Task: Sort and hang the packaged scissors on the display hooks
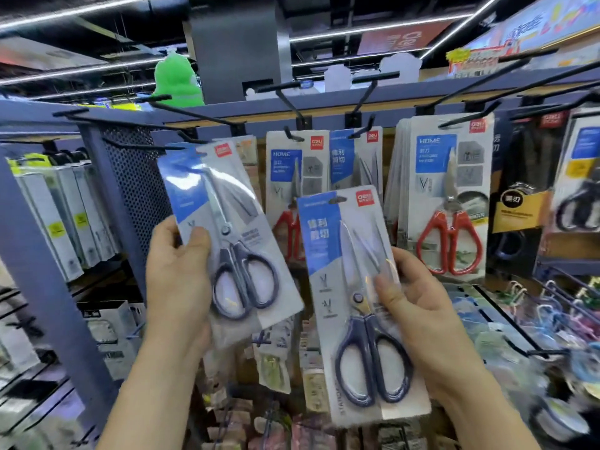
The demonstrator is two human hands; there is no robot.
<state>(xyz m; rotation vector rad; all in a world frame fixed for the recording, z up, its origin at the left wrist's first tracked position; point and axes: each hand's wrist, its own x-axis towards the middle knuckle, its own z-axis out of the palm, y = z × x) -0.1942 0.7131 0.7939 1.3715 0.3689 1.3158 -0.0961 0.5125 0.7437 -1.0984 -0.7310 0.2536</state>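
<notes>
Head view, store aisle: I look up at a blue display rack (406, 97) whose black pegs carry carded scissors. A thick stack of red-handled packs (448, 190) hangs at the right. Two packs are held up side by side in front of it, seemingly so their labels can be compared before hanging.

The right pack (328, 254) is upright and below peg height. Its blue label looks to me like that of the hanging pack (355, 157) just above, so I judge it belongs on that peg. The left pack (233, 203) tilts leftward, with its top edge raised close to a side hook (146, 146). I cannot tell whether the hook has entered its slot.

The left hand (175, 280) grips its pack low on the left edge, and the right hand (422, 313) grips its pack from the right edge. Fingers (198, 238) of both are clenched on the cards, thumbs in front, leaving the tops free. The right pack's hang hole (337, 200) is open and unthreaded.
</notes>
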